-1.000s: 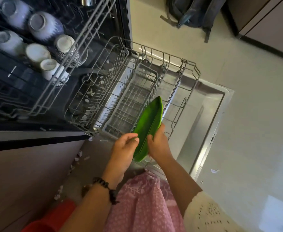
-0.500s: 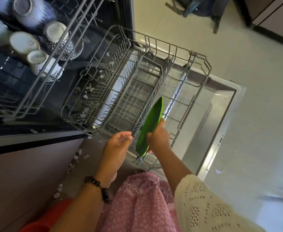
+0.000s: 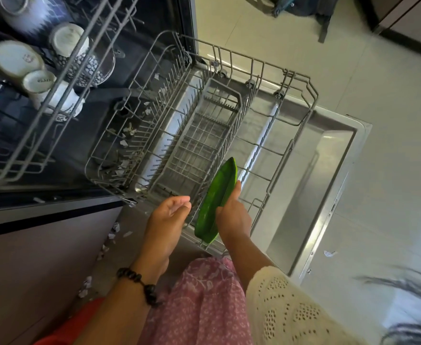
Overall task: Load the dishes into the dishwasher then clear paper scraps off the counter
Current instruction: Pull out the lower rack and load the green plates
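Observation:
A green leaf-shaped plate (image 3: 216, 200) stands on edge at the near corner of the pulled-out lower rack (image 3: 289, 155). My right hand (image 3: 231, 215) grips its right rim. My left hand (image 3: 169, 217) hovers just left of the plate with relaxed fingers, apart from it. The upper rack (image 3: 62, 90) holds several white and patterned cups (image 3: 15, 58), upside down. Torn paper scraps (image 3: 127, 143) lie in the bottom of the dishwasher tub.
The open dishwasher door (image 3: 328, 170) juts out over the tiled floor on the right. More paper scraps (image 3: 110, 237) lie on the floor by the cabinet front, and one (image 3: 328, 253) beside the door. A dark backpack (image 3: 301, 8) sits at the top.
The green plate has gone down and toward the rack's near corner with my right hand. My left hand has let go of it and now hovers beside it.

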